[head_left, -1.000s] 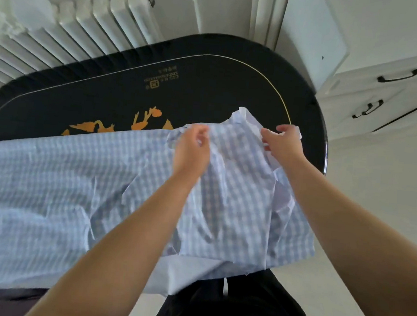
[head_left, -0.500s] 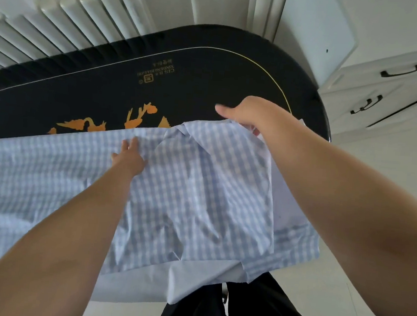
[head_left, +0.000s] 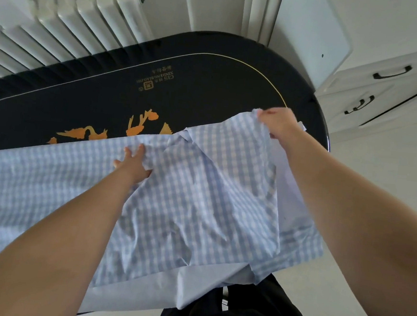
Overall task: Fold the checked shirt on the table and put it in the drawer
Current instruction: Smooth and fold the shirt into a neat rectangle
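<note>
Blue-white checked shirt (head_left: 199,194), spread wrinkled (unfolded) across black table (head_left: 208,88)

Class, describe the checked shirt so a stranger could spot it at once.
Start at the black oval table below the white radiator. Spread over its near edge lies the checked shirt. It alone is cloth, pale blue and white; everything around it is hard.

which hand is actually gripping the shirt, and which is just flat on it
The right hand grips the checked shirt, pinching its raised far corner near the table's right end. The left hand only presses flat on the cloth, fingers spread.
</note>
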Demonstrator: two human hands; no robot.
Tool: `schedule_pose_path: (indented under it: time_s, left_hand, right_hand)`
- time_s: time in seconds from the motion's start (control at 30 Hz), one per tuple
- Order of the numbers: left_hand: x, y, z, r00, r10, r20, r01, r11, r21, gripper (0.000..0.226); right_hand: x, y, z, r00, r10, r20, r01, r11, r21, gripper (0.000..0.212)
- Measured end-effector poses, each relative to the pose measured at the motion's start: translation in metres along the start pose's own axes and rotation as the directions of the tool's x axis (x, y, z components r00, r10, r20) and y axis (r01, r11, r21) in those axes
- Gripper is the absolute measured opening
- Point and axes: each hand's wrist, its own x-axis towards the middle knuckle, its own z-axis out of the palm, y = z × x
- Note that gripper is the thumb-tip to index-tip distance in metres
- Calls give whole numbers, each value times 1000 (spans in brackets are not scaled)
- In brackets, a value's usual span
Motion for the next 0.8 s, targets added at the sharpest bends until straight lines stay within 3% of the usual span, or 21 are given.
schedule_pose_path:
  time_s: [0.07, 0.13, 0.23, 0.33, 0.43, 0.5, 0.57, 0.63, 0.8]
  left_hand:
    - [-1, -1, -1, 1000, 12, 1, -12, 1000, 13, 79]
    - [-3, -1, -3, 1000, 18, 15, -19, 999, 39, 71]
    - [-3, -1, -7, 999, 45, 26, -46, 997, 56, 66]
    - [0, -3, -4, 999, 45, 27, -46, 997, 53, 75]
    - [1, -2, 1, 999, 6, 39, -9, 997, 78, 97]
    - [3, 0, 3, 999, -8, 45, 4, 997, 76, 111]
    - [4, 4, 4, 999, -23, 43, 19, 996, 87, 120]
    - [4, 7, 5, 999, -38, 26, 35, 994, 106, 124]
    - [-2, 13, 7, 998, -68, -12, 69, 994, 83, 127]
  right_hand:
    - [0, -2, -19, 987, -75, -144, 109, 964, 243, 17]
    - [1, 4, -46, 951, -71, -301, 183, 915, 360, 15]
    - [6, 41, -64, 935, 4, -355, 111, 946, 304, 26]
    - [15, 66, -56, 931, 81, -355, -19, 984, 177, 40]
    - [19, 60, -57, 947, 220, -234, -195, 973, 125, 60]
    - [24, 57, -64, 976, 186, -110, -181, 982, 53, 69]
    - [31, 58, -68, 993, 20, -112, -24, 999, -28, 55]
    - [33, 59, -68, 972, -113, -206, 84, 986, -142, 34]
    - [38, 84, -52, 987, 9, -160, -31, 990, -134, 38]
